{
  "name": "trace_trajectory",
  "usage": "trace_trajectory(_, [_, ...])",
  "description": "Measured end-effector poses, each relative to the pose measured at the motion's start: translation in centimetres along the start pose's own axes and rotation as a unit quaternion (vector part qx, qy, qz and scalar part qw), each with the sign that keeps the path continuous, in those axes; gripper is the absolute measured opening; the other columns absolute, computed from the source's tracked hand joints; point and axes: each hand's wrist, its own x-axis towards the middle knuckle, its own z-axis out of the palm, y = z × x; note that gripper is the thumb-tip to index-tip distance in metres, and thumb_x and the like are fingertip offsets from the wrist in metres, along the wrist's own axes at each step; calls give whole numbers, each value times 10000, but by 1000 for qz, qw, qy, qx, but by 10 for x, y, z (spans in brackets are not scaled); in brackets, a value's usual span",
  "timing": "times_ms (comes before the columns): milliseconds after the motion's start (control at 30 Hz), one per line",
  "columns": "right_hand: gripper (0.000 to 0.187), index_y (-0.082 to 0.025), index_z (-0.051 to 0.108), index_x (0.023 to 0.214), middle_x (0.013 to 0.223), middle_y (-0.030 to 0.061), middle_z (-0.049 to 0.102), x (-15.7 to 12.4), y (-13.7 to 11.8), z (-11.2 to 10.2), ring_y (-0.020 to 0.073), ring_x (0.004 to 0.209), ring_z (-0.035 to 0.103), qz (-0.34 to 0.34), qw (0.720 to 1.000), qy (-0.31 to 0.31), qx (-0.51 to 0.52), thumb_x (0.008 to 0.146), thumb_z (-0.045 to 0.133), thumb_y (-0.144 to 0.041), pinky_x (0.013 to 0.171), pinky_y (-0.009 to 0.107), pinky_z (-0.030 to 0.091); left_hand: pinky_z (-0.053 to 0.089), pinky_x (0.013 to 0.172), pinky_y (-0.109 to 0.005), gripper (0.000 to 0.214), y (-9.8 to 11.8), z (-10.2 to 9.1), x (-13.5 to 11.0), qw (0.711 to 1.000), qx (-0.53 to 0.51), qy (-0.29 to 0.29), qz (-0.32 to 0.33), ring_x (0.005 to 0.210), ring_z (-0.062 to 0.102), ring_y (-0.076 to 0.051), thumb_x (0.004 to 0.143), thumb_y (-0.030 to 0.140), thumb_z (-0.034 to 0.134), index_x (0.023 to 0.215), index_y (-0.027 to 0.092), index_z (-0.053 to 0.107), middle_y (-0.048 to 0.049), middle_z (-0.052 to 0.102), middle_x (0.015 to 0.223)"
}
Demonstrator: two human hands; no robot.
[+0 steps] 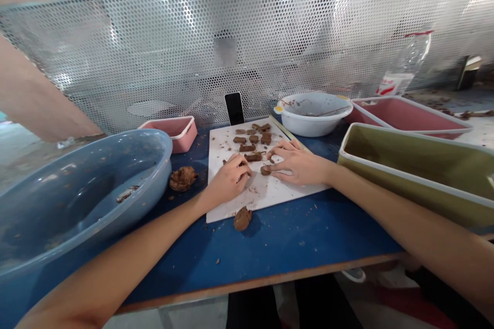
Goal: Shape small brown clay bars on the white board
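Observation:
A white board (270, 195) lies on the blue table (293, 239). Several small brown clay pieces (252, 140) sit at its far end. My left hand (227, 180) rests on the board with its fingers curled down onto the surface beside a clay piece. My right hand (295, 163) lies flatter, fingers pressing a small clay lump (265, 169). A larger clay lump (242, 218) sits at the board's near edge, and another (182, 178) lies on the table to the left.
A big blue basin (77, 200) stands at left, a pink tub (175, 131) behind it. A white bowl (312, 113), a pink tray (401, 115) and an olive tray (417, 169) stand at right. A phone (234, 108) leans on the perforated metal screen (247, 41).

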Motion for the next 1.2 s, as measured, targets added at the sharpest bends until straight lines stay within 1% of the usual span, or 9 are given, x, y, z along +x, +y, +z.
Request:
trace_trajectory(167, [392, -287, 893, 1020, 1363, 126, 708, 0, 4, 1, 365, 1304, 534, 29, 999, 44, -13, 1120, 535, -411, 1060, 580, 380, 564, 990, -422, 276, 1, 0, 0, 1000, -8, 5, 0, 1094, 595, -246, 1045, 59, 490, 947, 170, 723, -101, 626, 1086])
trace_trajectory(267, [386, -276, 877, 1133, 1373, 152, 695, -1, 5, 1, 373, 1303, 525, 25, 998, 50, -10, 1124, 520, -424, 1044, 585, 391, 560, 982, -425, 274, 0, 0, 0, 1000, -8, 2, 0, 1090, 593, -249, 1047, 62, 491, 951, 167, 725, -103, 623, 1086])
trace_trajectory(400, [373, -354, 851, 1241, 1424, 120, 673, -2, 3, -1, 351, 1321, 504, -10, 1000, 12, -1, 1135, 499, -415, 1038, 552, 397, 558, 973, -430, 274, -1, 1, -1, 1000, -5, -2, -4, 1096, 596, -253, 1066, 90, 490, 962, 170, 730, -105, 622, 1091])
trace_trajectory(467, [375, -373, 857, 1237, 1445, 107, 666, -2, 3, -1, 356, 1328, 498, -7, 1000, 1, -8, 1136, 501, -438, 1042, 552, 395, 557, 983, -433, 274, -2, 1, -1, 1000, -7, 0, -5, 1101, 596, -253, 1066, 90, 492, 957, 171, 731, -103, 624, 1090])
trace_trajectory(600, [413, -348, 885, 1157, 1477, 104, 659, -1, 6, 3, 379, 1343, 485, -7, 999, -6, -35, 1137, 504, -503, 1065, 579, 382, 559, 993, -439, 266, -1, 1, 0, 1000, -12, -2, -9, 1097, 597, -255, 1051, 84, 504, 951, 176, 732, -100, 629, 1079])
trace_trajectory(700, [404, -342, 881, 1161, 1515, 92, 650, -2, 7, 4, 379, 1350, 482, -16, 999, -5, -51, 1129, 524, -529, 1079, 583, 375, 561, 994, -435, 268, 0, 1, 0, 1000, -14, -2, -14, 1103, 597, -256, 1045, 82, 503, 942, 179, 731, -98, 626, 1074])
trace_trajectory(833, [401, -311, 886, 1131, 1529, 114, 647, -2, 6, 1, 394, 1379, 488, 9, 998, 13, -61, 1135, 519, -474, 1097, 605, 354, 561, 994, -425, 289, 0, 0, 0, 1000, -16, 2, -7, 1096, 602, -247, 1049, 72, 482, 943, 177, 729, -97, 626, 1080])
trace_trajectory(1000, [413, -300, 830, 1291, 1453, 162, 656, 0, 3, 4, 386, 1350, 525, 34, 997, 49, -44, 1145, 490, -485, 1057, 586, 379, 556, 986, -418, 286, 1, -1, 0, 1000, -14, 7, 3, 1095, 601, -244, 1037, 44, 479, 948, 169, 720, -100, 625, 1080])
trace_trajectory(1200, [350, -349, 785, 1325, 1488, 144, 576, 5, 0, 17, 387, 1406, 488, 43, 999, 9, -4, 1110, 575, -529, 1103, 592, 381, 549, 1006, -426, 270, -1, 1, -1, 1000, -4, 0, -5, 1105, 587, -248, 1055, 68, 492, 952, 161, 723, -103, 620, 1101])
